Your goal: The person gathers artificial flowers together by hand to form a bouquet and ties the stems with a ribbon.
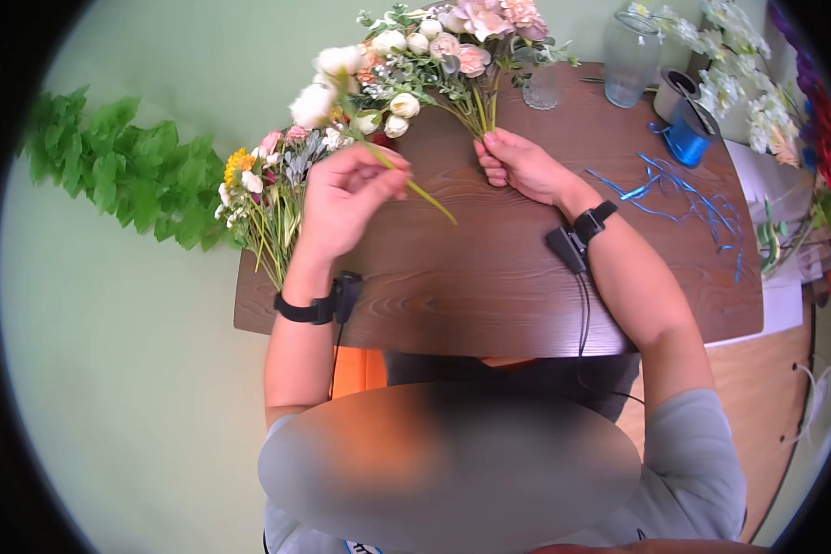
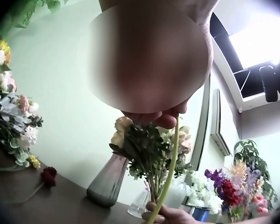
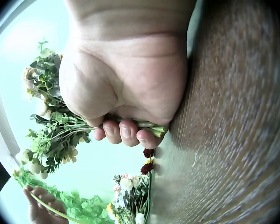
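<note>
My right hand [image 1: 497, 159] grips the bunched green stems [image 3: 148, 125] of a bouquet [image 1: 439, 46] of pink and cream flowers, which lies over the far edge of the brown table [image 1: 489, 277]. The curled fingers [image 3: 123, 132] wrap the stems beside the table top. My left hand [image 1: 390, 177] pinches the thin green stem [image 1: 429, 201] of a single white flower [image 1: 314, 102], held just left of the bouquet. In the left wrist view this stem [image 2: 170, 172] runs down in front of the bouquet [image 2: 149, 149] toward the right hand [image 2: 172, 215].
A pile of loose flowers [image 1: 268, 189] lies at the table's left edge, with a green leaf garland [image 1: 120, 166] beyond it. A glass vase [image 1: 630, 55], a small glass [image 1: 542, 90], a blue ribbon spool [image 1: 685, 138] and loose ribbon strands [image 1: 688, 196] occupy the right side.
</note>
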The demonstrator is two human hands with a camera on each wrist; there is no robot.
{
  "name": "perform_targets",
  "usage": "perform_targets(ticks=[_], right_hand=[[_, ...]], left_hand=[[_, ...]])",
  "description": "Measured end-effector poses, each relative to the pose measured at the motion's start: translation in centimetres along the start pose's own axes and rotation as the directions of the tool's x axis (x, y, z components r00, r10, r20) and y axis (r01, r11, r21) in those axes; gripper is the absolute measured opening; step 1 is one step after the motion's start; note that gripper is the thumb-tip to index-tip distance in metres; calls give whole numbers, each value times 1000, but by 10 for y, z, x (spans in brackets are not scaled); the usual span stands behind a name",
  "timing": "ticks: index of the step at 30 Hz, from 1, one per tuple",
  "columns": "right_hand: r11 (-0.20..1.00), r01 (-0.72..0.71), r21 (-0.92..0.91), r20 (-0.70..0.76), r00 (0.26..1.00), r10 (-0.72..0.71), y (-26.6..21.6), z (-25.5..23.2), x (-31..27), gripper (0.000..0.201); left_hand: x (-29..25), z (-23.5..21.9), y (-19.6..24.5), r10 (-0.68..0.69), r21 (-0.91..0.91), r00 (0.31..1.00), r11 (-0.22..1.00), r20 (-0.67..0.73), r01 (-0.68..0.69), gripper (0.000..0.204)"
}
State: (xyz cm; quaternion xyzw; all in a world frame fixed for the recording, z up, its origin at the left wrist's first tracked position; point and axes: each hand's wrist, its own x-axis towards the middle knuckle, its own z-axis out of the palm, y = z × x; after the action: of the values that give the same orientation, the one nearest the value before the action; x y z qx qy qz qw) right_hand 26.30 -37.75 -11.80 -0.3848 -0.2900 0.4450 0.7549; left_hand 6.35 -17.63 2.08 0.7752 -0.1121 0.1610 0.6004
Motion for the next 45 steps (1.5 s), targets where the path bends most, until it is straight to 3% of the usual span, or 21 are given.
perform_targets(ticks=[4,6,7,9,10,13,18,19,20,27,32,45], right_hand=[[1000,-2,-10,17,1000,2,0,0,-1,24],[998,15,-58,-2,1000,-15,-3,7,-3,25],[994,26,-106,-18,999,-28,-4,11,-4,25],[988,59,-141,-13,998,-62,-3,9,-3,25],[991,57,-122,3,998,-57,2,4,0,25],[994,62,-85,-7,998,-63,4,5,1,26],[992,60,-109,-43,997,-65,0,8,-3,27],[989,67,-135,3,998,-67,0,5,-2,27],[984,76,-161,49,996,-69,1,2,-1,27],[998,13,-64,24,1000,-12,3,0,2,28],[995,36,-91,44,999,-32,4,0,1,28],[996,50,-78,60,997,-45,2,2,0,29]], left_hand=[[21,52,-13,-40,-37,995,998,94,43,13],[39,72,-30,-22,2,999,1000,-27,22,12],[46,80,-35,-19,2,1000,1000,-20,19,12],[58,94,-44,-1,213,963,975,-271,61,15],[63,101,-48,58,282,942,958,-330,40,21],[74,109,-62,146,392,908,920,-394,23,22],[75,109,-63,165,431,875,901,-455,54,22],[74,109,-61,176,449,864,891,-472,63,22],[77,109,-63,292,513,833,858,-471,-11,23],[72,102,-60,332,624,841,781,-428,8,22],[72,97,-66,462,682,813,722,-353,-115,20],[70,97,-63,387,603,833,793,-395,-82,18]])
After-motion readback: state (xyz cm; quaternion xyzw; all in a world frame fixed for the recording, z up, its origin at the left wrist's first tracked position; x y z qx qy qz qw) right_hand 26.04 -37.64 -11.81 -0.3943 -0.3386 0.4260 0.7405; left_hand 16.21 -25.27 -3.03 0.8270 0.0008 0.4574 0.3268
